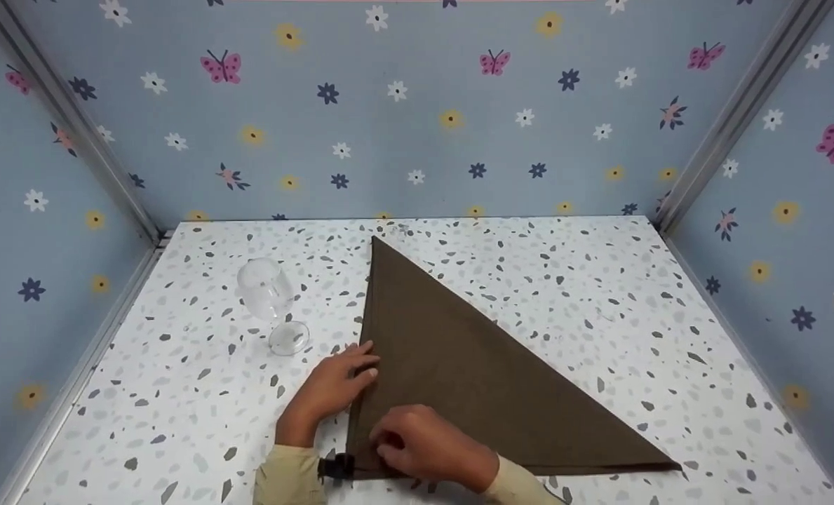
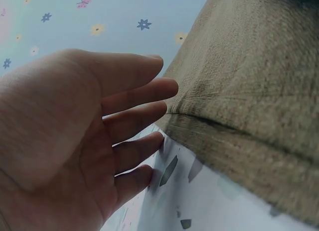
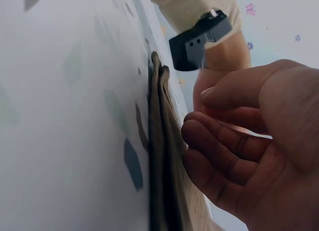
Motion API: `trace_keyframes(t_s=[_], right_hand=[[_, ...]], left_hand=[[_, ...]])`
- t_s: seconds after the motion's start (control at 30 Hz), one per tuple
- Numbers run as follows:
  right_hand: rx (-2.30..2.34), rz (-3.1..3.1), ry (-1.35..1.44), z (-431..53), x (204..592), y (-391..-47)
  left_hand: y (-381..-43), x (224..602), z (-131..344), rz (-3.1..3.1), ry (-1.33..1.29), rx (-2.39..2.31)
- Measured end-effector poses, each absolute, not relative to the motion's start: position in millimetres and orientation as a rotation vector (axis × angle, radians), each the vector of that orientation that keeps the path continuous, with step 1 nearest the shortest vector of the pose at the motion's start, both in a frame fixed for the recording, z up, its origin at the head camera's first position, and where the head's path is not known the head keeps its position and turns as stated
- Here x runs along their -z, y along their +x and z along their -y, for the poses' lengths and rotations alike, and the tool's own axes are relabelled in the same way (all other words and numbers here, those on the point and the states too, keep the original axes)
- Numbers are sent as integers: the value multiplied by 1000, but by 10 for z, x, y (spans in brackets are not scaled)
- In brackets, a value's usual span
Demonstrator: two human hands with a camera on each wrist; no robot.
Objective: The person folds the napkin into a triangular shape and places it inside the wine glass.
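Note:
A brown cloth napkin [image 1: 459, 365], folded into a triangle, lies flat on the speckled table. My left hand [image 1: 332, 386] is at the napkin's left edge, its fingertips right by the fold; the left wrist view shows the fingers [image 2: 134, 121] extended and spread slightly, with nothing between them. Over the lower left corner, my right hand [image 1: 431, 445] hovers with loosely bent fingers. In the right wrist view those fingers [image 3: 214, 166] hold nothing and sit beside the layered edge of the napkin [image 3: 167, 141].
A clear stemmed glass [image 1: 266, 287] lies on its side left of the napkin, its round foot toward me. Blue patterned walls [image 1: 417, 140] enclose the white speckled table [image 1: 178, 393] at the back and both sides. A black wrist camera [image 1: 337, 466] sits by the left sleeve.

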State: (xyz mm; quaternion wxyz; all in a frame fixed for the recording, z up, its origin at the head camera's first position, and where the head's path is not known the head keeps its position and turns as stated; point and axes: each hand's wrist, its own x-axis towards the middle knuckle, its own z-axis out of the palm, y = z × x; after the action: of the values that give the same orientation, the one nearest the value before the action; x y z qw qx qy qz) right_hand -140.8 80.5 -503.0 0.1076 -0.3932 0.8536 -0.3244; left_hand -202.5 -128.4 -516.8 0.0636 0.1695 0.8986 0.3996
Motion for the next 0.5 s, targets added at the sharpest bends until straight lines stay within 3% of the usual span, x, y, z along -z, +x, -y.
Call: trace_keyframes(t_s=[0.5], right_hand=[[946,-2689,-1082,-1129,5010,-1426]], left_hand=[[-2028,5162,1247,-2736,501,-1147]])
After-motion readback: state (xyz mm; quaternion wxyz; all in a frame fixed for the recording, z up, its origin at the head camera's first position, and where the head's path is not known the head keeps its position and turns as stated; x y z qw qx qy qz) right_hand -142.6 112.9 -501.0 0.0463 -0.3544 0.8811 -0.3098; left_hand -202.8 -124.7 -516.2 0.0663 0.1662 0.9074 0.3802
